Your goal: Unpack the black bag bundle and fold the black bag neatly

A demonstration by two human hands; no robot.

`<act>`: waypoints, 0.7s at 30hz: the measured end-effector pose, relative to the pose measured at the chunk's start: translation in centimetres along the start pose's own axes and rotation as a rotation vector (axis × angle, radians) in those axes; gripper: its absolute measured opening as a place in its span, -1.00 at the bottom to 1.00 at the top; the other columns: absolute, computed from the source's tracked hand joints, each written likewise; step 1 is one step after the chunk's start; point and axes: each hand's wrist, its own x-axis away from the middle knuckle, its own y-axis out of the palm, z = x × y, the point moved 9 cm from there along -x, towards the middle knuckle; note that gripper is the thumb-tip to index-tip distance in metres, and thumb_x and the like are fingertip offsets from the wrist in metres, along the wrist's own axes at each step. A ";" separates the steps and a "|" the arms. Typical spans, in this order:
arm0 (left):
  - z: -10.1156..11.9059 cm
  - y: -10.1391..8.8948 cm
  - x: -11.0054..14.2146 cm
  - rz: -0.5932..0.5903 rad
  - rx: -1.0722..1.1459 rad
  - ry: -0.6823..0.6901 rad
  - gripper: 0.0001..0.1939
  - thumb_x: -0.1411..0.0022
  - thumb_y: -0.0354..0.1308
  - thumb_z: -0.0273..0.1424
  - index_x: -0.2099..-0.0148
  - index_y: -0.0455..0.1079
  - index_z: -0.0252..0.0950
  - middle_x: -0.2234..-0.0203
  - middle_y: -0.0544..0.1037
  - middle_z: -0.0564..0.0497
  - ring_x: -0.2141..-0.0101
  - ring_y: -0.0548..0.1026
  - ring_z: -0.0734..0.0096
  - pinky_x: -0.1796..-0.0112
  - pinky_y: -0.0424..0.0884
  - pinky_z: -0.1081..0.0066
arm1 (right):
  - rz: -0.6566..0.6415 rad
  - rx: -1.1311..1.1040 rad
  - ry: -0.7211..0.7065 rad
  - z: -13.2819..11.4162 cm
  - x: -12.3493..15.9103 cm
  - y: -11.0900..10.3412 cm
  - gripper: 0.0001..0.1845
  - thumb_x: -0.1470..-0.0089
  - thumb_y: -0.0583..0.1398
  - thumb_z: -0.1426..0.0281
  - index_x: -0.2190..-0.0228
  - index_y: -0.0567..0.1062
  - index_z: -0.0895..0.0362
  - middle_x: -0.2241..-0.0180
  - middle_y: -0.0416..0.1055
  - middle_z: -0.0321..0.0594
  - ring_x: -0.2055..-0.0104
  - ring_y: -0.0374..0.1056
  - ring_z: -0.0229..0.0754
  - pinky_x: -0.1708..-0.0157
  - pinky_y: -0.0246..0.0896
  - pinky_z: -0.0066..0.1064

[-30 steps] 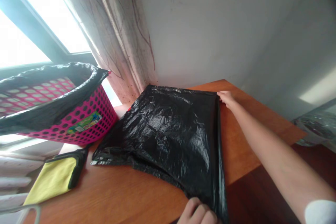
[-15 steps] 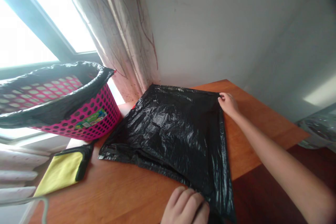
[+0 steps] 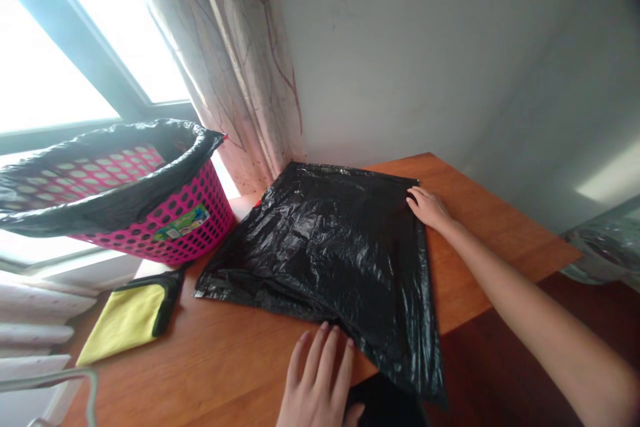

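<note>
At the near side of the table (image 3: pixel 210 363), I've got the left hand (image 3: pixel 317 377) palm down, fingers spread, tips at the near edge of the bag (image 3: pixel 325 240). It's lying on the wood, pretty flat but creased, near corner hanging off. Cloth (image 3: pixel 125 320) sits off to its left. Farther up, the right hand (image 3: pixel 426 205) is by the far right corner; can't tell from my end if it's pinching plastic. Basket (image 3: pixel 213 203) already has its liner (image 3: pixel 115 203) over the rim. Laying out's mostly done imo, creases and overhang left.
</note>
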 end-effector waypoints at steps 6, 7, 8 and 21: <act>0.1 -0.5 0.1 0.005 -0.038 0.034 -0.44 -0.21 0.09 0.06 -0.07 0.45 -0.22 -0.04 0.52 -0.09 -0.10 0.34 0.13 -0.20 -0.01 0.15 | -0.040 0.066 -0.004 0.6 0.1 0.3 -0.51 -0.26 -0.03 0.27 -0.07 0.42 0.25 -0.16 0.31 0.11 -0.23 0.20 0.12 -0.20 0.11 0.00; 0.0 -0.7 -0.1 0.006 -0.039 0.032 -0.45 -0.22 0.09 0.04 -0.07 0.44 -0.21 -0.05 0.51 -0.09 -0.11 0.33 0.13 -0.20 -0.01 0.14 | -0.043 0.070 -0.005 0.7 0.1 0.3 -0.51 -0.26 -0.03 0.27 -0.07 0.42 0.26 -0.17 0.31 0.11 -0.23 0.20 0.11 -0.20 0.11 -0.01; 0.0 -0.8 -0.3 0.000 -0.044 0.028 -0.44 -0.21 0.09 0.04 -0.10 0.43 -0.20 -0.07 0.50 -0.10 -0.12 0.32 0.12 -0.20 -0.01 0.13 | -0.045 0.072 -0.007 0.7 0.0 0.3 -0.51 -0.26 -0.03 0.27 -0.08 0.42 0.26 -0.17 0.31 0.11 -0.23 0.20 0.11 -0.20 0.11 -0.02; 0.2 0.3 1.2 0.005 -0.124 0.040 -0.32 -0.11 0.11 0.15 -0.12 0.41 -0.17 -0.05 0.52 -0.13 -0.10 0.34 0.01 -0.17 0.03 0.05 | -0.013 0.050 -0.019 1.3 -0.3 -0.4 -0.56 -0.24 0.00 0.29 -0.03 0.44 0.23 -0.13 0.36 0.07 -0.19 0.25 0.06 -0.18 0.15 -0.02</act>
